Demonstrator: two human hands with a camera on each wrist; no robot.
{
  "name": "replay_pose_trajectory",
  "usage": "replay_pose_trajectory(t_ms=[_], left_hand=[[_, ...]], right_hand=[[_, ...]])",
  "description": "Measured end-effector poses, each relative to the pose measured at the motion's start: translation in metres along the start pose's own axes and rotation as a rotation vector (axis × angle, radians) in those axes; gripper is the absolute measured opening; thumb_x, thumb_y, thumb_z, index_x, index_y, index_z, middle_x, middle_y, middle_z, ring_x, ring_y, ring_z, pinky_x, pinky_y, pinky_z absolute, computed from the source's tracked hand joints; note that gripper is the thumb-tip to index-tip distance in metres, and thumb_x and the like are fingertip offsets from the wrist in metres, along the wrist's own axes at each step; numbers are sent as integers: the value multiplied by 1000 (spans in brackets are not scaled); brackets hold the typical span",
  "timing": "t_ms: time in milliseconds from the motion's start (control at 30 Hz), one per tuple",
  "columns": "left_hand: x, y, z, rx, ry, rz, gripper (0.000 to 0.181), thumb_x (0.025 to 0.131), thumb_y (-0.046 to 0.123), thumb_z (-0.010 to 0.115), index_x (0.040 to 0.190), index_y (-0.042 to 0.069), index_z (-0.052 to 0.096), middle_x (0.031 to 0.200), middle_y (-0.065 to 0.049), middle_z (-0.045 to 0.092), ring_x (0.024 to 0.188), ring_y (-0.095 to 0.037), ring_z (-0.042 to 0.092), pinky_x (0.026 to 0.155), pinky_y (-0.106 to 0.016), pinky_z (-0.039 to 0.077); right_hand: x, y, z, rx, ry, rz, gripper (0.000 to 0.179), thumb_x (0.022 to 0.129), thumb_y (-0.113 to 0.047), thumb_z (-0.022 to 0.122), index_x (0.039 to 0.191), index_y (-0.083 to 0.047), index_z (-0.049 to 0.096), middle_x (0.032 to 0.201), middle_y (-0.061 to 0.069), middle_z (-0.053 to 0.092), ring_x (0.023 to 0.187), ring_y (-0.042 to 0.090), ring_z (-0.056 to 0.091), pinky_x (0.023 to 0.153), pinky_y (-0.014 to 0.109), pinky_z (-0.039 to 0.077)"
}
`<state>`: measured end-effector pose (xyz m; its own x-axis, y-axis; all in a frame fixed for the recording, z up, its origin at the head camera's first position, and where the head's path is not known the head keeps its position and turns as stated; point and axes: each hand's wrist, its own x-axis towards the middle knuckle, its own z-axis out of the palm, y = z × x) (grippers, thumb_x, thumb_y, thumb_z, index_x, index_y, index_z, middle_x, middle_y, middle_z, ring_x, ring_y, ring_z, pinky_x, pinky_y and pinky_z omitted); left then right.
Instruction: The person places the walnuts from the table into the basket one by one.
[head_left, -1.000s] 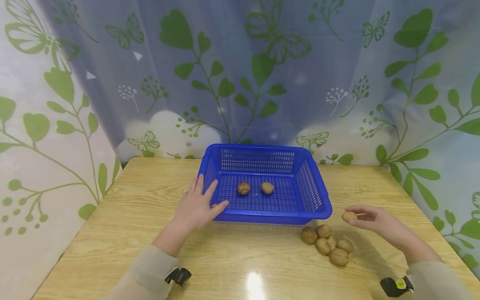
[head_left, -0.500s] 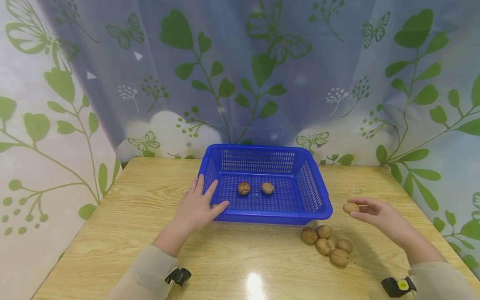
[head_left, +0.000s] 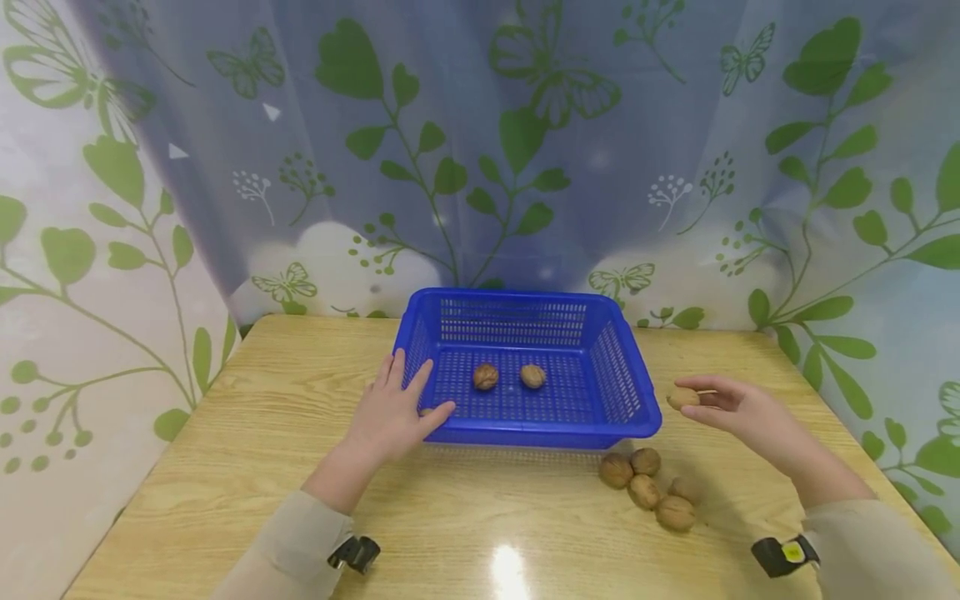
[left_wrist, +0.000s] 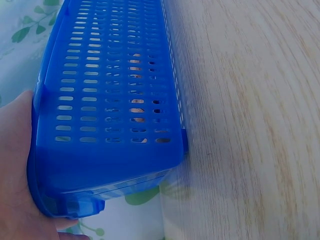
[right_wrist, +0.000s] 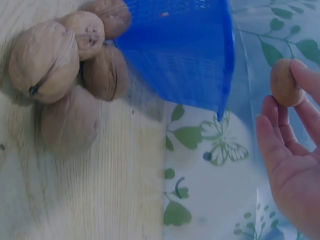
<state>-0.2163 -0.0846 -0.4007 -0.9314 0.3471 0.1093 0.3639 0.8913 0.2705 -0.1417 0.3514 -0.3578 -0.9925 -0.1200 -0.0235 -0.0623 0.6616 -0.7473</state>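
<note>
Holding walnuts [head_left: 485, 377] — blue basket [head_left: 525, 428]

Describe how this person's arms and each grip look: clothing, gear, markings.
The left arm wears a long, plain beige fabric sleeve, with a small, boxy black device at the cuff. The right arm has a matching sleeve and black device, this one bearing a yellow patch. Neither left grip nor right grip wears a glove.
</note>
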Motion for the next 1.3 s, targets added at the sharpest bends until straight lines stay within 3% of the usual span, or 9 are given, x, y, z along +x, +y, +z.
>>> replay_pose_trajectory(t_ms=[233,500,767,1300], left_hand=[[1,2,3,3,-9,11,80,89,67,35,148,12,29,150,-28,10,137,-43,10,103,-59,24],[2,1,6,-4,4,5,80,89,66,36,148,13,29,150,-28,11,137,-43,10,103,-60,24],[2,0,6,-2,14,4,80,88,67,35,148,14,29,151,-27,11,138,-43,10,103,-60,23],[3,-4,6,3,21,2,82,88,69,33,148,13,28,150,-28,10,138,-42,7,104,-58,24]], right_hand=[[23,-13,10,8,-47,-53,52,90,-33,62,131,-2,51,137,20,44,123,41,41,94,53,40],[51,-32,18,55,-96,-45,55,88,-35,65,131,-4,51,132,18,49,121,36,44,95,53,39],[81,-50,21,80,-112,-97,54,87,-32,66,129,-1,52,128,18,51,117,35,51,94,50,41],[135,-73,25,11,-118,-82,53,87,-38,65,129,-7,54,132,15,48,122,33,44,99,53,33]])
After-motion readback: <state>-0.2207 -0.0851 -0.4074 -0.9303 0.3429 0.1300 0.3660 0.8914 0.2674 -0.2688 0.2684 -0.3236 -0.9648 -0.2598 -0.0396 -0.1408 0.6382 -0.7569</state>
